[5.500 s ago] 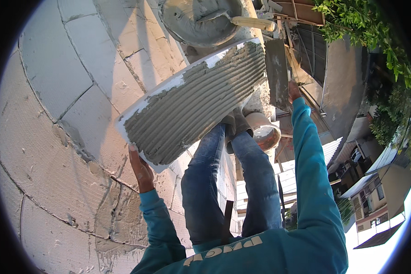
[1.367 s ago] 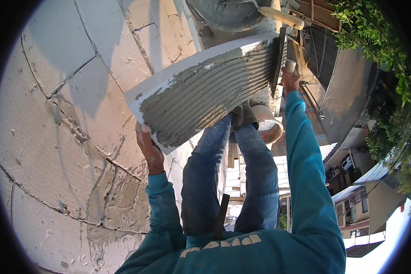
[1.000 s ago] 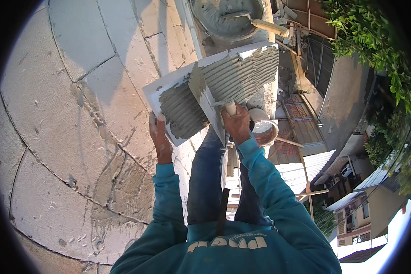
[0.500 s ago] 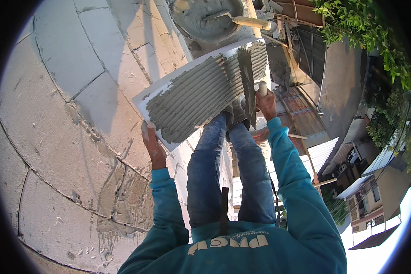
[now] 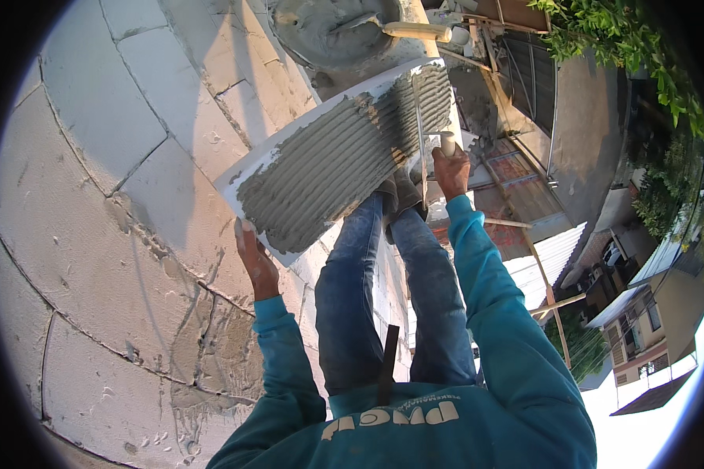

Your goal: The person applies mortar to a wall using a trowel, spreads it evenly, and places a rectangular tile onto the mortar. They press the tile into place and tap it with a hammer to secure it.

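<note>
My left hand [image 5: 256, 262] grips the lower left corner of a white rectangular panel [image 5: 237, 175], its thumb at the edge. Grey mortar [image 5: 313, 160] combed into long parallel ridges coats most of the panel's face, leaving white margins along the top edge and left end. My right hand [image 5: 451, 170] is closed round the pale handle of a notched trowel [image 5: 447, 144]. Its long thin blade stands nearly edge-on across the panel's right part; whether its edge touches the mortar I cannot tell. Behind the panel's lower edge, my boots are partly hidden.
Beyond the panel sits a round tub [image 5: 278, 31] of wet mortar with a wooden-handled tool [image 5: 417, 31] lying across it. A pale block wall [image 5: 109, 258] with mortared joints fills the left. To the right, the ground drops away to wooden boards [image 5: 524, 184], roofs and a house [image 5: 637, 332].
The trowel blade has turned from showing its broad dark face to nearly edge-on, and my right hand has shifted slightly left. The panel and my left hand have shifted slightly left too.
</note>
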Available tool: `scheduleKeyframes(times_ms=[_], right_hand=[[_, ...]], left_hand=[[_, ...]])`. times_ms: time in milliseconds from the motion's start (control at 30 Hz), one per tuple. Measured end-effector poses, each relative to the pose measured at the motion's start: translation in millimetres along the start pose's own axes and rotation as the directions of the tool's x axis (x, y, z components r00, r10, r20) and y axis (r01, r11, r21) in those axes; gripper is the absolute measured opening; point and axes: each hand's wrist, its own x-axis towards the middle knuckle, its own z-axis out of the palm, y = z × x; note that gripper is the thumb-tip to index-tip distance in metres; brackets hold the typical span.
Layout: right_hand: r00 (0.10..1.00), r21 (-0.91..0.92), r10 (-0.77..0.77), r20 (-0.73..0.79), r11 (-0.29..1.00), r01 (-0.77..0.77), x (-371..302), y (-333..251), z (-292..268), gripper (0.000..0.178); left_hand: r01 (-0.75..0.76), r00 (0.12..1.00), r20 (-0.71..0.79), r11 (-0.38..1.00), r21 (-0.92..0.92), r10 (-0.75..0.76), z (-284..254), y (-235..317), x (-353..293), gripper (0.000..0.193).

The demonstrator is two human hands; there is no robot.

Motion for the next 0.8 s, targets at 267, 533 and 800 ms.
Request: scheduleKeyframes(times_ms=[267, 533, 800], right_hand=[[0.985, 0.119, 0.164, -0.048, 0.98, -0.157, 173.8, 65.5, -12.3, 0.029], [0.971, 0.075, 0.147, 0.19, 0.984, -0.163, 154.7, 58.6, 16.7, 0.034], [0.892, 0.045, -0.122, 0.434, 0.992, 0.114, -26.7, -53.9, 21.1, 0.037]], left_hand=[[0.013, 1.0, -0.013, 0.999, -0.05, -0.014, -3.3, -0.8, 17.2, 0.072], [0.0, 0.998, -0.07, 0.998, -0.058, -0.004, 7.9, 8.6, 29.1, 0.068], [0.067, 0.997, -0.038, 0.99, -0.124, -0.072, 18.2, 20.2, 30.0, 0.066]])
